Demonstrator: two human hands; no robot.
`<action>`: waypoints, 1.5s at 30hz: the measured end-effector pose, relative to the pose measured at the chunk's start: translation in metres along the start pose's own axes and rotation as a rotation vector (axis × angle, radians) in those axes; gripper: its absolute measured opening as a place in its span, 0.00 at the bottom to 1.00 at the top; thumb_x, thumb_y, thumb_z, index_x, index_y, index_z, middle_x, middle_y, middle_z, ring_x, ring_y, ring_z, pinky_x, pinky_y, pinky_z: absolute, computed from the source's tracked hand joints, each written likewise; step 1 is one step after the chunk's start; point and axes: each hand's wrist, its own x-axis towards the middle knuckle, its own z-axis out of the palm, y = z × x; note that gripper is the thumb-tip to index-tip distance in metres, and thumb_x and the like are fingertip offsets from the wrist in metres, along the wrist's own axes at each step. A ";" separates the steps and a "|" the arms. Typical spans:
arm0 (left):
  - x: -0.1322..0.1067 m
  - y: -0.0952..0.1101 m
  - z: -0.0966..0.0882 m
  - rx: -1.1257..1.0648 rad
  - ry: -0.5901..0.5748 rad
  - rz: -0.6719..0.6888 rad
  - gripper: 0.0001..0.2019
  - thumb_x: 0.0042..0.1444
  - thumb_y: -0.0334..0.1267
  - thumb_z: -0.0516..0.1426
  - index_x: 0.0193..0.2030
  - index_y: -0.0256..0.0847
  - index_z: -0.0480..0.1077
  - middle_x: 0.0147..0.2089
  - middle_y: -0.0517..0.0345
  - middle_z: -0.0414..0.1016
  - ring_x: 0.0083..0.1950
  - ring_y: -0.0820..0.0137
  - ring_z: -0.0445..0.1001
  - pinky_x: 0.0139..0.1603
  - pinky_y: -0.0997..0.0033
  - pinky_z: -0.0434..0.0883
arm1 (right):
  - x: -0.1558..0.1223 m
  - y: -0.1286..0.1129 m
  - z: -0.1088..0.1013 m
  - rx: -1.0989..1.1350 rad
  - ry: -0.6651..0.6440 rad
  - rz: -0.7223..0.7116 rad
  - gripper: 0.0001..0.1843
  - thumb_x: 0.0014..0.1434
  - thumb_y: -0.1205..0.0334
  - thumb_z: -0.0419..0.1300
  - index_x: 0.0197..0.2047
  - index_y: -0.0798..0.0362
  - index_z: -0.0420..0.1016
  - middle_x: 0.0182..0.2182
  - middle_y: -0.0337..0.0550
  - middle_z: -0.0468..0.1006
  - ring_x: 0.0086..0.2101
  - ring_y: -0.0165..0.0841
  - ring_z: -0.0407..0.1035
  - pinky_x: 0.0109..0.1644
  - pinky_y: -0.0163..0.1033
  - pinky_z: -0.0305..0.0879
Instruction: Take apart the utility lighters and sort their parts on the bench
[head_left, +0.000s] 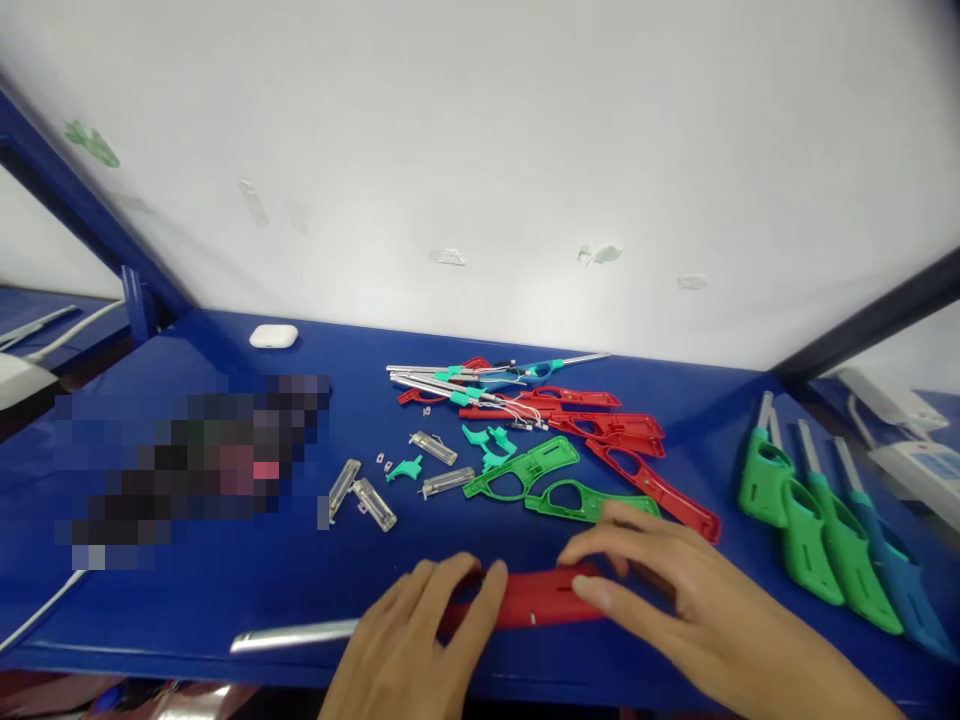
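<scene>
Near the front edge of the blue table, a red long-nosed lighter lies crosswise, its silver metal tube pointing left. My left hand is wrapped over the lighter around its finger loop. At the handle's other end, my right hand grips with thumb and fingers. Just beyond are green lighter shell halves and red shell halves. Several clear fuel tanks and teal triggers lie loose left of these. Behind them rest metal tubes with white wires.
Several whole lighters stand in a row at the right, green ones and a blue one. A white earbud case sits at the back left. A dark pixelated object covers the left side. A white wall rises behind.
</scene>
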 end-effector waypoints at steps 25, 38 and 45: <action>0.000 -0.004 0.018 -0.173 -0.063 -0.082 0.26 0.69 0.20 0.51 0.70 0.43 0.68 0.65 0.42 0.70 0.64 0.55 0.70 0.58 0.51 0.78 | 0.003 -0.002 0.036 0.414 0.234 0.098 0.14 0.75 0.43 0.60 0.59 0.34 0.77 0.32 0.32 0.77 0.31 0.32 0.71 0.38 0.37 0.66; 0.032 0.011 0.024 -0.271 0.024 -0.039 0.16 0.76 0.32 0.51 0.62 0.39 0.75 0.54 0.46 0.80 0.55 0.58 0.76 0.52 0.55 0.77 | 0.021 -0.041 0.027 1.321 0.538 -0.284 0.21 0.80 0.53 0.51 0.34 0.49 0.72 0.23 0.36 0.60 0.26 0.33 0.53 0.31 0.39 0.54; 0.030 0.011 0.022 -0.269 -0.001 -0.067 0.16 0.76 0.32 0.50 0.62 0.41 0.76 0.54 0.48 0.81 0.55 0.59 0.77 0.54 0.55 0.76 | 0.020 -0.042 0.032 1.203 0.571 -0.314 0.23 0.80 0.50 0.52 0.32 0.48 0.70 0.22 0.35 0.60 0.26 0.33 0.53 0.33 0.41 0.55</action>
